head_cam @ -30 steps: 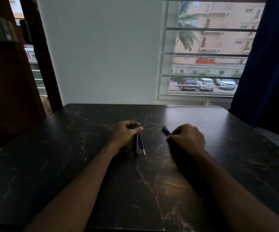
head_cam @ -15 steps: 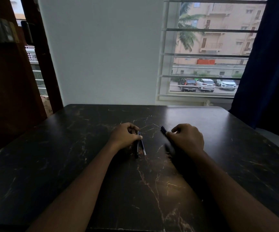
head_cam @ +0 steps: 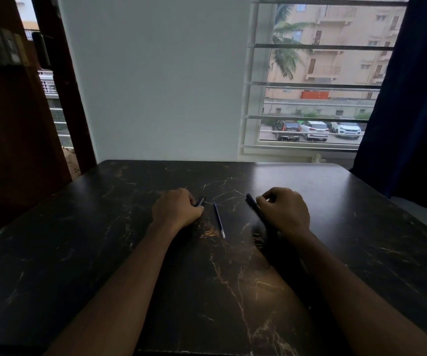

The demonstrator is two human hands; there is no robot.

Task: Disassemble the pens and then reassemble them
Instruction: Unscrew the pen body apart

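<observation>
A thin ink refill [head_cam: 219, 219] lies loose on the dark marble table [head_cam: 104, 240], between my hands. My left hand [head_cam: 175, 210] rests on the table with its fingers curled round a dark pen barrel [head_cam: 200, 201], whose end pokes out past the fingertips. To the right, my right hand [head_cam: 283, 210] grips a second black pen [head_cam: 253, 205]; its far end sticks out toward the window and the rest is hidden under the hand.
A white wall and a barred window [head_cam: 315, 86] stand behind the table's far edge. A dark blue curtain [head_cam: 412, 111] hangs at the right, and a brown wooden door [head_cam: 14, 124] at the left.
My left hand has moved left with the dark barrel, leaving the refill alone on the table. The right hand has stayed about where it was with its pen.
</observation>
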